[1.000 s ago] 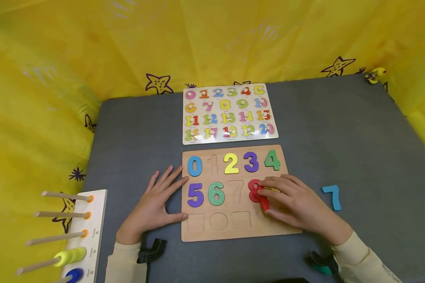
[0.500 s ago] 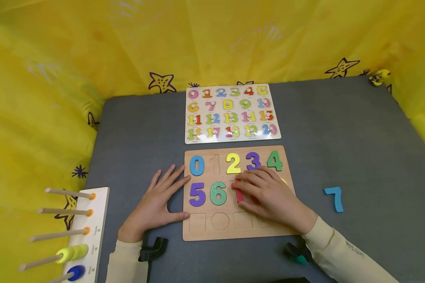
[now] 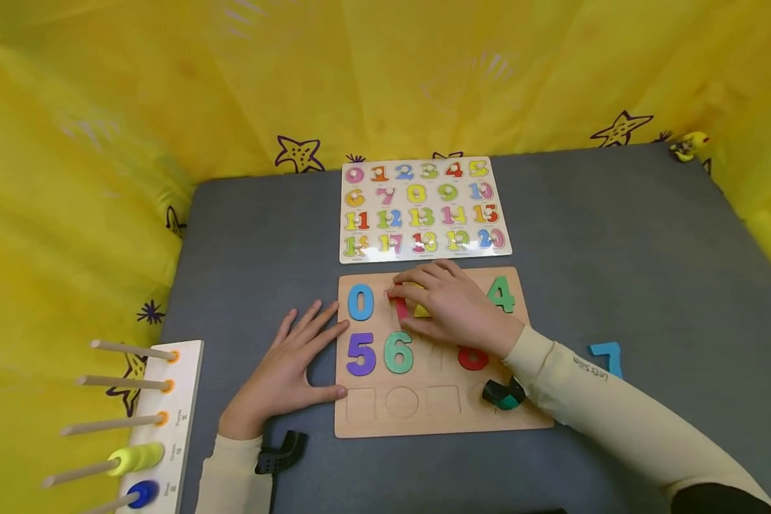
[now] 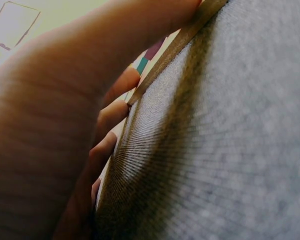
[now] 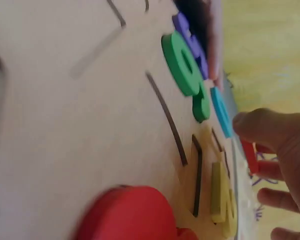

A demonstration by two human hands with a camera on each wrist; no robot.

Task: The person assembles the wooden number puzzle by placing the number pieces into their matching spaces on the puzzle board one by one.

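Note:
A wooden number board (image 3: 385,429) lies on the dark table. My right hand (image 3: 456,307) pinches a red number 1 (image 3: 400,308) over its outlined slot in the top row, beside the blue 0 (image 3: 360,302). In the right wrist view, the red 1 (image 5: 250,156) shows partly behind the thumb. Whether it sits in the slot, I cannot tell. My left hand (image 3: 283,382) has its fingers spread, fingertips and thumb touching the board's left edge. The yellow 2 (image 3: 420,311) is partly covered by the right hand; the 3 is hidden. A red 8 (image 3: 472,359) shows under the right wrist.
Beyond the board lies a second number puzzle (image 3: 424,228). A blue 7 (image 3: 610,350) lies on the table to the right, partly behind the sleeve. A pegged counting stand (image 3: 189,385) is at the left. A small yellow toy (image 3: 689,145) sits in the far right corner.
My right hand has carried the red 1 leftward and away from me, from over the 8 past the 7 slot to the top row. The left hand stays at the board's edge.

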